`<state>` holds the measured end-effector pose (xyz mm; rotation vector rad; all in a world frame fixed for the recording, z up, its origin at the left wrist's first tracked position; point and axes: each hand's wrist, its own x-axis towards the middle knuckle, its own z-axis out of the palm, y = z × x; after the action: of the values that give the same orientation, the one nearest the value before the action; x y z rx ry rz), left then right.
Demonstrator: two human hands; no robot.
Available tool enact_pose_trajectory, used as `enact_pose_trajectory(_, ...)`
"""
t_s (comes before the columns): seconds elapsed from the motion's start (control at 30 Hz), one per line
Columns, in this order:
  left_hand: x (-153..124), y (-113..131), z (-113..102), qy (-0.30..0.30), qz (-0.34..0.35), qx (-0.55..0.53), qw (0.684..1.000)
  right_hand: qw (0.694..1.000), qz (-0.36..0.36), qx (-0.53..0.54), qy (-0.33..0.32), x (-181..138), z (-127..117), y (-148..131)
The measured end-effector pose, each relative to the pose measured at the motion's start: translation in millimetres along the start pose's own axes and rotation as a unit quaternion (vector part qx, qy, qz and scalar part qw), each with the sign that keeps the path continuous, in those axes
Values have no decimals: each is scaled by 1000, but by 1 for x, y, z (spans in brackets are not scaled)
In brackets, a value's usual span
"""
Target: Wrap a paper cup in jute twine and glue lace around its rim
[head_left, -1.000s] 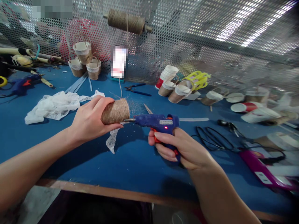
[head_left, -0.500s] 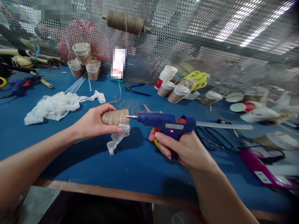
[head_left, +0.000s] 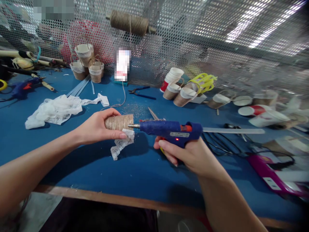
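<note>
My left hand [head_left: 101, 126] is closed around a twine-wrapped cup [head_left: 118, 121] that lies on its side, its end facing right. Under my left thumb, a strip of white lace [head_left: 122, 145] hangs down from the cup's near side. My right hand [head_left: 180, 153] grips a blue hot glue gun [head_left: 160, 128] with a red light lit. Its metal nozzle is at the cup's right end, over the twine near the lace. A clear glue stick [head_left: 234, 130] juts from the gun's back. Partly hidden beneath the gun are scissors [head_left: 152, 113] with yellow handles.
A heap of white lace [head_left: 55, 109] lies left, near a second glue gun [head_left: 26, 87]. Finished cups [head_left: 84, 54] stand behind it. Pliers [head_left: 142, 92], more twine-wrapped cups [head_left: 184, 96], black cables [head_left: 217, 145] and a purple power strip [head_left: 272, 174] occupy the back and right.
The glue gun in my right hand has moved slightly left and down, bringing its nozzle from the cup's edge onto its side. The left hand stays still with the cup.
</note>
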<state>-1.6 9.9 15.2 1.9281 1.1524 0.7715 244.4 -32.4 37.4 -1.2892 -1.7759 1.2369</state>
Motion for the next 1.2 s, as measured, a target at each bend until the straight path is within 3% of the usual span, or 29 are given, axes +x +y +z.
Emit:
enact_pose_trajectory(0.3, -5, 2, 3, 37, 71, 67, 995, 999, -30, 25, 13, 2, -4, 9)
enact_pose_trajectory(0.9, 2, 5, 2, -18, -79, -142, 987, 1000, -4, -18, 4, -1, -2, 3)
enact_pose_trajectory(1.2, -3, 1, 3, 62, 38, 22, 997, 1000, -3, -12, 2, -2, -2, 2)
